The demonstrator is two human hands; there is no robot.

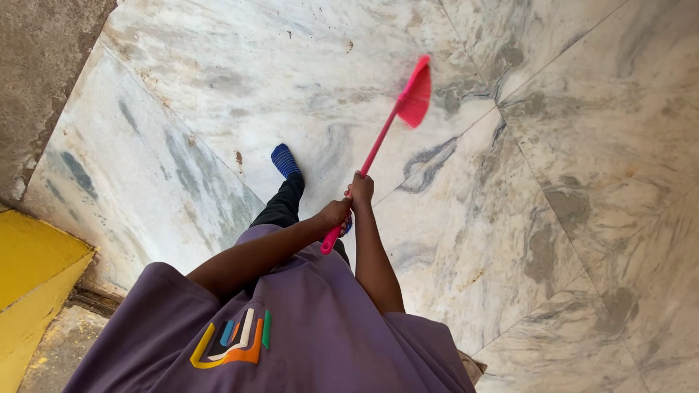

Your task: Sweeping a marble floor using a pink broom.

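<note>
Both my hands hold a pink broom [378, 142] that points away from me over a marble floor [553, 189]. My left hand [334, 215] grips the near end of the pink handle. Just above it on the same handle, my right hand [360, 188] is closed around the stick. The broom's pink bristle head [416, 98] is up and to the right, at or just above the floor. My foot in a blue striped sock [285, 160] stands on the floor just left of the handle, below a black trouser leg [280, 207].
A yellow painted step [33, 269] lies at the lower left, with a rough grey concrete wall [36, 65] at the upper left. White and grey marble slabs with dark joints and a few small stains cover the remaining floor.
</note>
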